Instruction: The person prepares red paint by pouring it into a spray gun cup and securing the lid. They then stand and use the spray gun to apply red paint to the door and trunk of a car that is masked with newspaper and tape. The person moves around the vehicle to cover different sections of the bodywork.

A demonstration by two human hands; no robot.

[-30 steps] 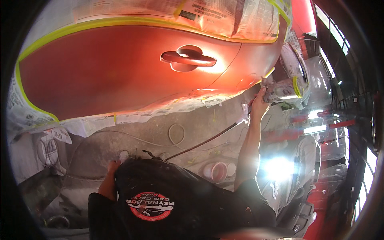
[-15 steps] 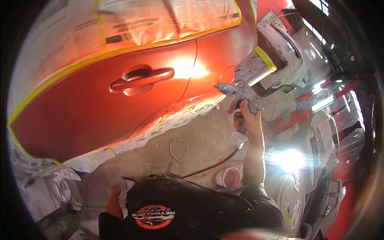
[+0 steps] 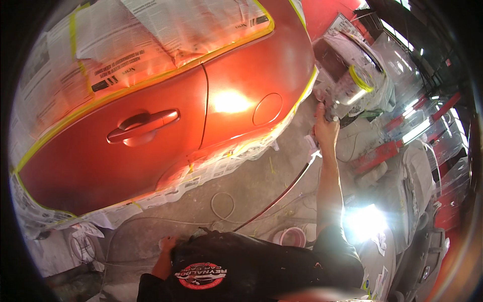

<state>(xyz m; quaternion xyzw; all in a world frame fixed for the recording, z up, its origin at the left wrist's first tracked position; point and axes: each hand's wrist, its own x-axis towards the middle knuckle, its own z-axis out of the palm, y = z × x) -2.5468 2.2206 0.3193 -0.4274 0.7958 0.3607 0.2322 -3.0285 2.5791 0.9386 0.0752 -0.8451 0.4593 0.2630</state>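
My right hand is shut on a grey spray gun with a translucent cup banded in yellow. The gun is out to the right of a car's red rear side panel; a dark red hose runs from its handle. The red door has a handle and is edged by yellow tape and masking paper. My left hand hangs low beside my dark shirt, small and blurred, so its grip is unclear.
A thin looped hose lies on the concrete floor near a pink bucket. A bright work lamp glares at lower right. Plastic sheeting, grey parts and red beams stand along the right.
My right hand and the gun swung down and leftward into clearer sight, then rose again to the right. The view has shifted, bringing more of the rear panel into it.
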